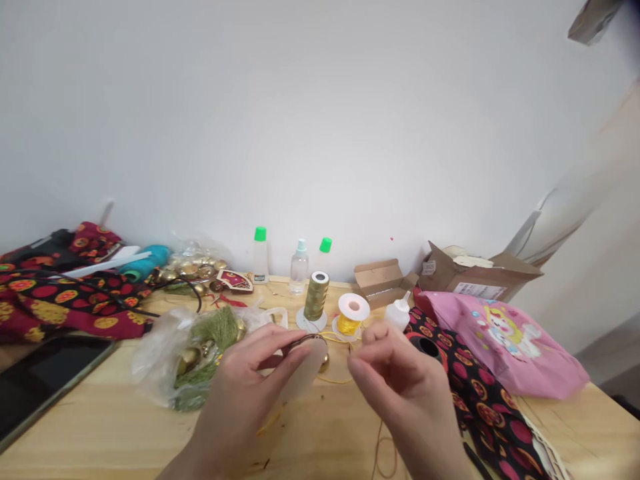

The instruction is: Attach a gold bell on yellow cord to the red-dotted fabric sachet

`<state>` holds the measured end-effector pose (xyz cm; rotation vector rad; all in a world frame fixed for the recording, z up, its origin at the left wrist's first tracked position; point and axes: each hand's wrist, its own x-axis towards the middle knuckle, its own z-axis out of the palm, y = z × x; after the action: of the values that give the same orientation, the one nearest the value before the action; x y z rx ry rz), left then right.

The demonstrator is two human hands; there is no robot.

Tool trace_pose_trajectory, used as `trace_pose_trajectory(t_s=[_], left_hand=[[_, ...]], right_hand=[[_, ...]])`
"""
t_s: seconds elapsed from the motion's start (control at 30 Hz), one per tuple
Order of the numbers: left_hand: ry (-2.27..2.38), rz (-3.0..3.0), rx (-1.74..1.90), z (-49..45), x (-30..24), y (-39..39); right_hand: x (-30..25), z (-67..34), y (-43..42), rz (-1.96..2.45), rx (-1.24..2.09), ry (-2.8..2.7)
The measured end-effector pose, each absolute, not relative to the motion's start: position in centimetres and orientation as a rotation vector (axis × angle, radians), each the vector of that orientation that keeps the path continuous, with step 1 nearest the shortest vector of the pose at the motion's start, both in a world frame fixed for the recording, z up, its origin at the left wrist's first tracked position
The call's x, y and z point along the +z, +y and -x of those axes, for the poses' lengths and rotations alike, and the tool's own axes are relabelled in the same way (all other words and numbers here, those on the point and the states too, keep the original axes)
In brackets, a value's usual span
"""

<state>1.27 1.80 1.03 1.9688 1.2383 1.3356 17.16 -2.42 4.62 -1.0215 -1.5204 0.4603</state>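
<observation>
Gold cord hangs near the right hand, and I cannot tell if its pinched fingers hold it, while the left hand grasps a pale oval piece over the wooden table; a loose pinch could let the cord slip.

"What's the left hand gripping?"
"A pale flat piece, tilted, with a dark curved top edge."
"And the right hand?"
"Fingers pinched, thin gold cord dangling below."
</observation>
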Motion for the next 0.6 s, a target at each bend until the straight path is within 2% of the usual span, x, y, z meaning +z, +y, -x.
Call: trace_pose_trajectory(t_s=[0.3,0.47,0.6], left_hand=[[1.196,-1.937,1.323,-1.5,0.8,1.8],[1.155,-1.994,1.329,-1.4,0.8,1.8],[1.144,-2.007,1.329,-1.5,0.9,1.7]], right_hand=[[1.7,-16.4,-0.6,1.031,-0.143,-1.585],[1.5,-16.0,-0.4,1.053,-0.242,-1.586],[1.6,-16.1,-0.1,1.035,-0.140,-1.559]])
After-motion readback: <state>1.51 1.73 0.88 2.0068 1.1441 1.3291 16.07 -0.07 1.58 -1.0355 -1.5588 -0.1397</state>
